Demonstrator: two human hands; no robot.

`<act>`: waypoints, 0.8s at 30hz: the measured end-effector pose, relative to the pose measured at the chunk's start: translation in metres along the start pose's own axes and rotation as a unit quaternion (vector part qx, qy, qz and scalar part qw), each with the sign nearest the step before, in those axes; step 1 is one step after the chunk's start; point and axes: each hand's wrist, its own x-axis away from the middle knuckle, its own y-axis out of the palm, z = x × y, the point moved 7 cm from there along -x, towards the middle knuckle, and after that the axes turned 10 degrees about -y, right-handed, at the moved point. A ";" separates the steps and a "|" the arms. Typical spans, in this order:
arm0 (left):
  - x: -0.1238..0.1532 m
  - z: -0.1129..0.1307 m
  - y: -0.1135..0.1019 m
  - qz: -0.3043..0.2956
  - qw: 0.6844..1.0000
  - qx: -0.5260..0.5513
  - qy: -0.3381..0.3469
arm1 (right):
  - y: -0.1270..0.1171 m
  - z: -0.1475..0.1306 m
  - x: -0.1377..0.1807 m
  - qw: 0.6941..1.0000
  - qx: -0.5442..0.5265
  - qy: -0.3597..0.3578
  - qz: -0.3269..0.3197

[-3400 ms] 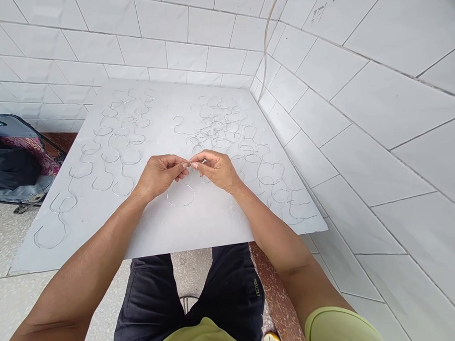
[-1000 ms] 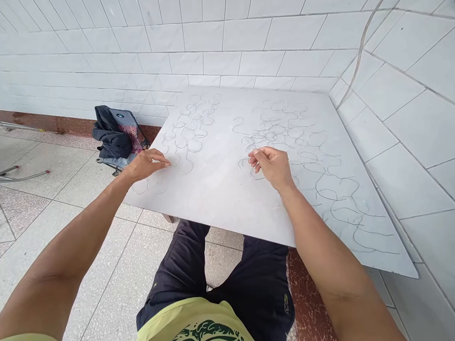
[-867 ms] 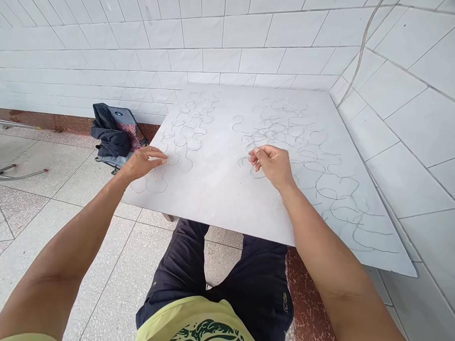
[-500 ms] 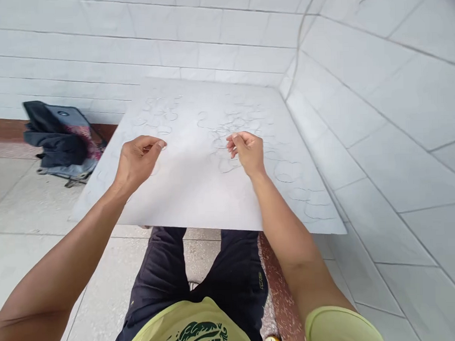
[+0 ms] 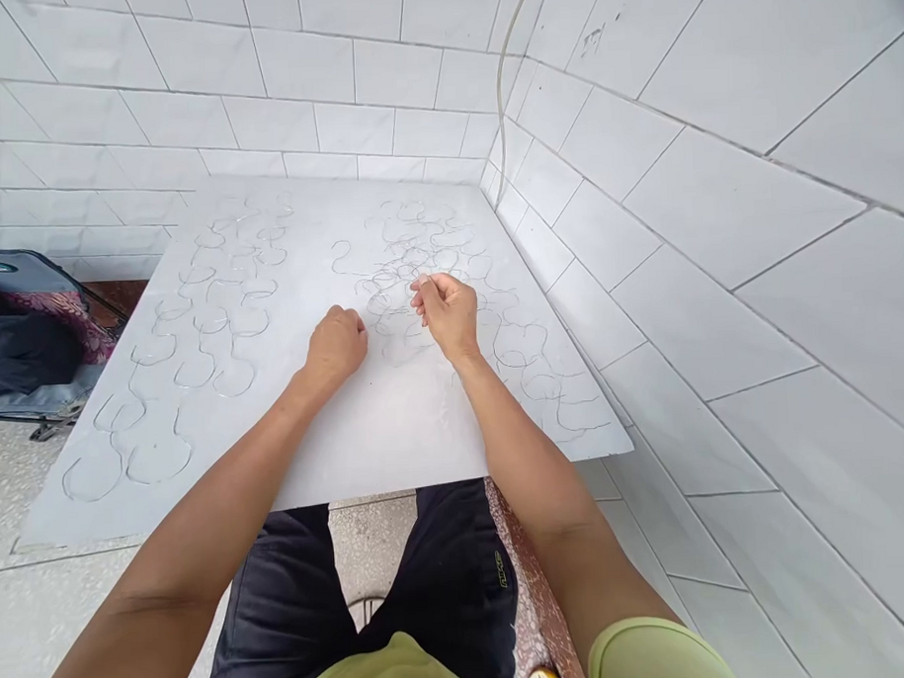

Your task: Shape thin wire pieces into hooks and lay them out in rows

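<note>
A white board [image 5: 396,435] lies across my lap, covered with thin bent wire pieces. The tangled wire heap [image 5: 449,255] spreads over the right half. The laid-out S-shaped wire hooks [image 5: 207,333] sit in rows on the left half. My right hand [image 5: 445,312] is over the edge of the heap with its fingers pinched on a thin wire. My left hand [image 5: 335,345] is curled in a loose fist close beside it, near the board's middle; whether it holds a wire is hidden.
A white tiled wall [image 5: 715,221] runs close along the right edge of the board and another behind it. A thin cable [image 5: 500,110] hangs in the corner. A dark bag [image 5: 22,339] with clothes lies on the floor at the left.
My left hand has come back from the hook rows on the left to the middle, beside my right hand. My view has swung right again. My right hand stayed at the heap.
</note>
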 end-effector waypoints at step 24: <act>0.025 0.009 0.013 -0.009 0.997 -0.013 0.078 | 0.026 -0.009 0.021 0.986 0.136 -0.033 -0.092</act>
